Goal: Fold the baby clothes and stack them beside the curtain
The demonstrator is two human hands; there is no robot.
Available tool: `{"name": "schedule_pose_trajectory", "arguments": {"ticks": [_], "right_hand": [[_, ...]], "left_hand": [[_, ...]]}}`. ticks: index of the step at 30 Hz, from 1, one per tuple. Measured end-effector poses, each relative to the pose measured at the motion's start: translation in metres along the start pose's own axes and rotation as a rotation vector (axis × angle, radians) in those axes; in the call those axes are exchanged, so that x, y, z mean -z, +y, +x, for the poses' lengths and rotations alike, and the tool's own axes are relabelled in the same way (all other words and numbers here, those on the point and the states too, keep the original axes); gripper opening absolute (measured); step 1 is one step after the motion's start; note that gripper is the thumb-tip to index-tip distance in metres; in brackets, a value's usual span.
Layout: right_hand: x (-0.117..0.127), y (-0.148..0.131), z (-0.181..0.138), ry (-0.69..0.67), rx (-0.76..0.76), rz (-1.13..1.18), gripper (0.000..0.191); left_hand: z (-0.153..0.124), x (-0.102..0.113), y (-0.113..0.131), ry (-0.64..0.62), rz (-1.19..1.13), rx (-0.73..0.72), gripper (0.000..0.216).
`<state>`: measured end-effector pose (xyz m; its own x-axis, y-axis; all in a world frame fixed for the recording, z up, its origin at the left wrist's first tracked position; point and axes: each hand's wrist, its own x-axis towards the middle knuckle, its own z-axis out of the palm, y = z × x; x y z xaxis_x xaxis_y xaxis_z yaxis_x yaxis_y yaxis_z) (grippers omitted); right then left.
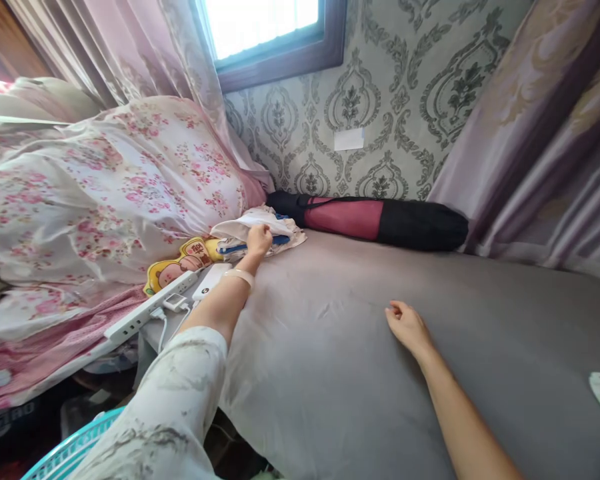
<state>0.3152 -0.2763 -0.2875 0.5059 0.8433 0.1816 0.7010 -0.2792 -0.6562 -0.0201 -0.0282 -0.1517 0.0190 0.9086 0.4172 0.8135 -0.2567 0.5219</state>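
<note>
My left hand reaches far over the grey bed sheet and is closed on a pale folded cloth with blue parts at the bed's far left corner. A pale band sits on that wrist. My right hand rests on the grey sheet near the middle, fingers curled loosely, holding nothing.
A floral pink quilt is heaped at the left. A white power strip and a white charger lie by the bed edge. A black and red long bag lies along the patterned wall. A turquoise basket is below.
</note>
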Motion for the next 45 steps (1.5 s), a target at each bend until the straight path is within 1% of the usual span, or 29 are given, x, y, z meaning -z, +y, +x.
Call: {"name": "schedule_pose_trajectory", "arguments": {"ticks": [2, 3, 4, 6, 8, 10, 12, 14, 16, 18, 22, 24, 26, 29, 31, 33, 36, 39, 40, 42, 43, 45], "right_hand": [[-0.005, 0.005, 0.001, 0.029, -0.011, 0.006, 0.033], [-0.006, 0.007, 0.001, 0.043, -0.01, 0.009, 0.032], [-0.007, 0.008, 0.0, 0.054, -0.006, 0.01, 0.032], [-0.009, 0.008, -0.001, 0.067, 0.01, 0.009, 0.031], [-0.009, 0.007, -0.002, 0.074, 0.029, -0.002, 0.03], [-0.009, 0.005, -0.004, 0.081, 0.043, -0.017, 0.03], [-0.008, 0.004, -0.005, 0.081, 0.051, -0.025, 0.03], [-0.008, 0.004, -0.006, 0.075, 0.053, -0.022, 0.031], [-0.008, 0.003, -0.006, 0.07, 0.047, -0.018, 0.032], [-0.008, 0.003, -0.006, 0.066, 0.041, -0.015, 0.031], [-0.006, 0.002, -0.009, 0.068, 0.062, -0.002, 0.03], [-0.005, 0.002, -0.01, 0.067, 0.065, 0.01, 0.029], [-0.003, 0.001, -0.01, 0.066, 0.056, 0.029, 0.029], [0.001, -0.002, -0.009, 0.056, 0.014, 0.129, 0.027], [0.007, -0.006, -0.009, 0.047, -0.02, 0.25, 0.027], [0.017, -0.015, -0.01, 0.071, -0.018, 0.37, 0.025], [0.036, -0.041, -0.015, 0.161, 0.085, 0.508, 0.025], [0.048, -0.076, -0.022, 0.223, 0.201, 0.556, 0.025], [0.049, -0.087, -0.025, 0.246, 0.229, 0.548, 0.025], [0.046, -0.105, -0.029, 0.306, 0.276, 0.515, 0.035], [0.043, -0.11, -0.031, 0.327, 0.275, 0.498, 0.037], [0.035, -0.115, -0.032, 0.353, 0.22, 0.486, 0.032]], "left_hand": [[0.015, 0.024, -0.018, 0.17, 0.174, 0.029, 0.035], [0.021, 0.035, -0.026, 0.224, 0.246, 0.036, 0.035], [0.026, 0.044, -0.035, 0.247, 0.306, 0.043, 0.036], [0.034, 0.058, -0.05, 0.215, 0.381, 0.08, 0.039], [0.039, 0.067, -0.063, 0.135, 0.418, 0.14, 0.043], [0.044, 0.072, -0.072, 0.055, 0.426, 0.214, 0.037], [0.048, 0.074, -0.074, 0.018, 0.4, 0.264, 0.025], [0.052, 0.075, -0.068, 0.054, 0.335, 0.24, 0.021], [0.058, 0.074, -0.053, 0.126, 0.245, 0.156, 0.023], [0.064, 0.072, -0.03, 0.181, 0.135, 0.046, 0.024], [0.07, 0.063, 0.03, 0.229, -0.142, -0.188, 0.022], [0.066, 0.057, 0.063, 0.219, -0.293, -0.261, 0.02], [0.058, 0.05, 0.094, 0.164, -0.455, -0.272, 0.019], [0.035, 0.038, 0.135, 0.036, -0.688, -0.236, 0.016], [0.016, 0.029, 0.155, -0.072, -0.796, -0.214, 0.014], [-0.005, 0.02, 0.172, -0.192, -0.855, -0.179, 0.014], [-0.037, 0.005, 0.192, -0.337, -0.902, -0.109, 0.014], [-0.068, -0.01, 0.208, -0.436, -0.949, -0.07, 0.013], [-0.077, -0.014, 0.212, -0.462, -0.962, -0.068, 0.013], [-0.096, -0.022, 0.219, -0.506, -0.978, -0.065, 0.015], [-0.105, -0.025, 0.221, -0.528, -0.983, -0.066, 0.017], [-0.123, -0.03, 0.222, -0.559, -0.998, -0.074, 0.024]]}}
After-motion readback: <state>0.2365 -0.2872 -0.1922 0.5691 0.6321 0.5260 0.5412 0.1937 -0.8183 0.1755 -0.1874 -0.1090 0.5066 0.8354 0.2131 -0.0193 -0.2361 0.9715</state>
